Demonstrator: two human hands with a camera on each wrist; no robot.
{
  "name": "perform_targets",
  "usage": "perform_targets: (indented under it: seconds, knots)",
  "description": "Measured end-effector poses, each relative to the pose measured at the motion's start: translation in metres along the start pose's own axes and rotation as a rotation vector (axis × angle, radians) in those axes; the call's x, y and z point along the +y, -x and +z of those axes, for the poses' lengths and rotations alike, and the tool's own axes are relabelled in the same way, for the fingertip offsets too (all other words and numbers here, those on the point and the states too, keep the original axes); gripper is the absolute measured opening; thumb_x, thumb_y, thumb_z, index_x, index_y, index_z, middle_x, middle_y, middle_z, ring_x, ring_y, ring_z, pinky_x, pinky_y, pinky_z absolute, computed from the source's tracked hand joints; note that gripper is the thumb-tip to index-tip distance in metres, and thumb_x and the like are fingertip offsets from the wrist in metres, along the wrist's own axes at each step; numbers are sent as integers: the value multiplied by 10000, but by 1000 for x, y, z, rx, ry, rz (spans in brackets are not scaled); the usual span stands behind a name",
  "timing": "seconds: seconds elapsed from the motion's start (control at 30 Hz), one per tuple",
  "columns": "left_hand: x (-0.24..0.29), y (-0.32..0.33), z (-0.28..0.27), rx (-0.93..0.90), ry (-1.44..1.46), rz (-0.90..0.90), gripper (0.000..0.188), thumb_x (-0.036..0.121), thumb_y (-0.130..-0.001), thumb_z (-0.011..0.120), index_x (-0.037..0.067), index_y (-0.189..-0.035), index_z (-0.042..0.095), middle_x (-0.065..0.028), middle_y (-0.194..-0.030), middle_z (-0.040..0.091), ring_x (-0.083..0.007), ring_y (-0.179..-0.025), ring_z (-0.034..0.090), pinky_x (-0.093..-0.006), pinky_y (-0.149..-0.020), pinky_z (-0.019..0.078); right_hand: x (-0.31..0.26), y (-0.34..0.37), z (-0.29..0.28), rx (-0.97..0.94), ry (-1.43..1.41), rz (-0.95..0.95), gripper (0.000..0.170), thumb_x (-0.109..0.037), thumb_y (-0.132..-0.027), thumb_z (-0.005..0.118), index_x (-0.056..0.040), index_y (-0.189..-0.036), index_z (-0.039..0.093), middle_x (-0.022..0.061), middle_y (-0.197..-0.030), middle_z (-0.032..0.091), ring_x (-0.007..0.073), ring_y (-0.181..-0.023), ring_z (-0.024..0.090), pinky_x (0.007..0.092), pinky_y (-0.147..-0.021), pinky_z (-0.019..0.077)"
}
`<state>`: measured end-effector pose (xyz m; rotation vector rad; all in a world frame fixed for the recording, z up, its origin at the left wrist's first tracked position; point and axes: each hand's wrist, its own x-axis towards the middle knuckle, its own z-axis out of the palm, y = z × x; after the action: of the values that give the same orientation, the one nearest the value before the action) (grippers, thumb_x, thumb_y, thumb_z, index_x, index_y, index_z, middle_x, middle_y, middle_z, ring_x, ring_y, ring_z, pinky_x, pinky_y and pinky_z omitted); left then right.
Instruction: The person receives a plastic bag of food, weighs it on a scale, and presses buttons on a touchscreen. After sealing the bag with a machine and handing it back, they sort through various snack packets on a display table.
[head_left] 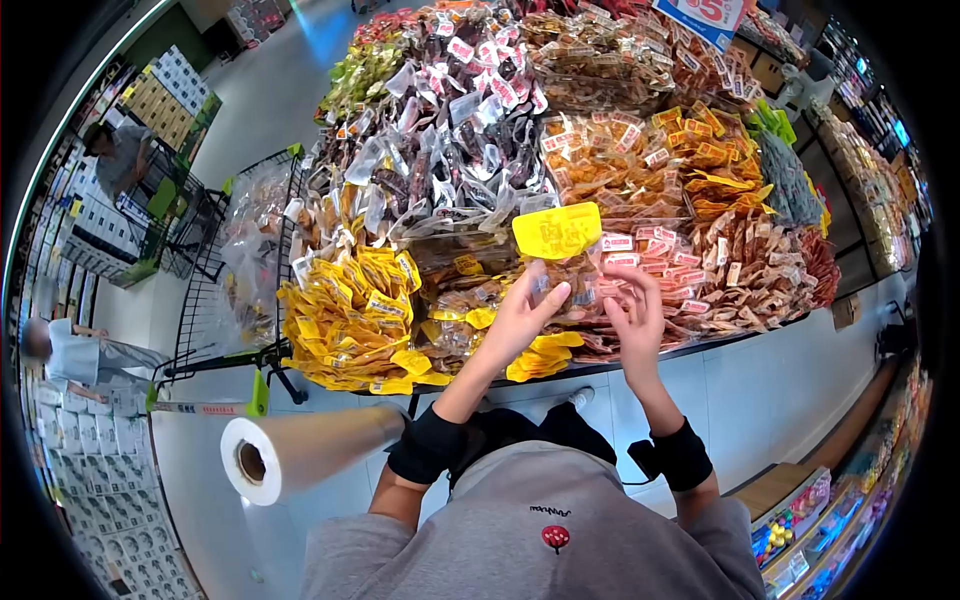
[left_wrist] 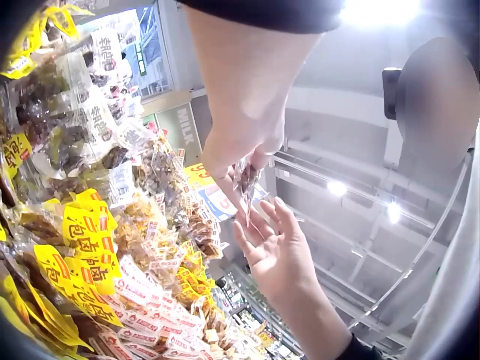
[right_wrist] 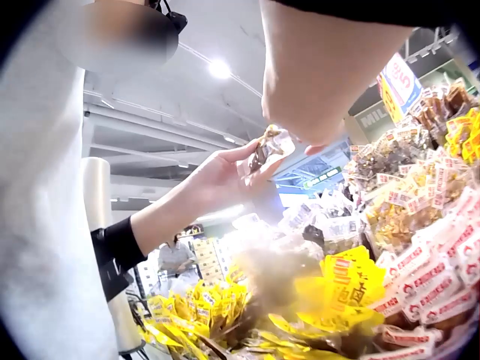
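My left hand [head_left: 522, 318] pinches a small clear snack packet [right_wrist: 266, 154] with brown contents between thumb and fingers. Seen from the left wrist, the packet [left_wrist: 246, 178] hangs below those fingers, its narrow end pointing toward my right hand [left_wrist: 274, 244]. That hand's fingers are loosely bent and spread, right by the packet's end. In the head view my right hand [head_left: 637, 315] is raised across from the left, over the heaped snacks. A yellow label [head_left: 557, 232] shows just beyond the fingertips.
A display bin heaped with packets stands before me: yellow ones [head_left: 350, 310], red-and-white labelled ones [head_left: 745, 275] and dark ones [head_left: 425, 150]. A plastic bag roll [head_left: 300, 450] is at my left. Beyond it are a shopping cart [head_left: 205, 300] and two people. Shelves line both sides.
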<state>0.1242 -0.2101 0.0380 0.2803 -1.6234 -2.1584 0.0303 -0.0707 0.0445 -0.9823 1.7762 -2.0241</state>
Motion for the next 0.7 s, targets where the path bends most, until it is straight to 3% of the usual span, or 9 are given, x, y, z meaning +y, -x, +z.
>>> perform_targets:
  seconds: [0.07, 0.1, 0.2, 0.23, 0.43, 0.63, 0.7]
  knots:
    - [10, 7, -4, -33, -136, 18, 448, 210, -906, 573, -27, -1257, 426, -87, -1173, 529, -108, -974, 519, -244, -833, 429, -14, -18, 8, -43, -209, 99, 354, 6, -837, 572, 17, -1177, 472, 114, -1180, 518, 165, -1033, 539, 290, -900, 427]
    - [9, 9, 0, 28, -101, 87, 359, 234, -895, 589, -23, -1131, 504, -48, -960, 564, -75, -795, 503, -229, -680, 428, -21, -25, 14, -73, -353, 170, 372, 4, -820, 606, 20, -1169, 478, 97, -1139, 540, 139, -1022, 541, 274, -899, 427]
    - [33, 19, -8, -56, -441, -128, 308, 242, -870, 627, 8, -1045, 530, 34, -776, 464, -29, -656, 408, -194, -554, 347, -36, -37, 22, -233, -361, 346, 380, -17, -816, 630, 16, -1169, 496, 76, -1091, 579, 125, -992, 564, 267, -880, 439]
    - [24, 22, -7, -19, -369, 32, 291, 272, -854, 647, 27, -973, 544, 59, -686, 352, -21, -570, 293, -199, -483, 239, -40, -38, 27, -242, -370, 365, 336, -47, -816, 644, 21, -1130, 548, 69, -1038, 625, 117, -941, 592, 264, -848, 457]
    - [36, 31, -12, -27, -394, 48, 289, 252, -858, 643, 18, -998, 547, 56, -707, 389, -20, -570, 314, -190, -490, 264, -51, -43, 40, -297, -399, 395, 255, -67, -813, 645, 30, -1047, 611, 82, -1009, 654, 115, -900, 613, 254, -814, 470]
    - [35, 33, -12, -4, -397, 69, 315, 236, -858, 641, 7, -1053, 550, 50, -721, 412, -16, -572, 319, -189, -488, 268, -51, -42, 47, -268, -454, 426, 254, -15, -803, 635, 14, -1048, 576, 84, -990, 649, 131, -863, 630, 263, -781, 495]
    - [39, 33, -10, 6, -414, 74, 259, 236, -863, 629, 3, -918, 531, 17, -651, 396, -61, -549, 330, -236, -480, 274, -50, -42, 49, -253, -457, 428, 256, -14, -805, 633, 15, -1051, 573, 82, -987, 649, 130, -860, 630, 266, -777, 497]
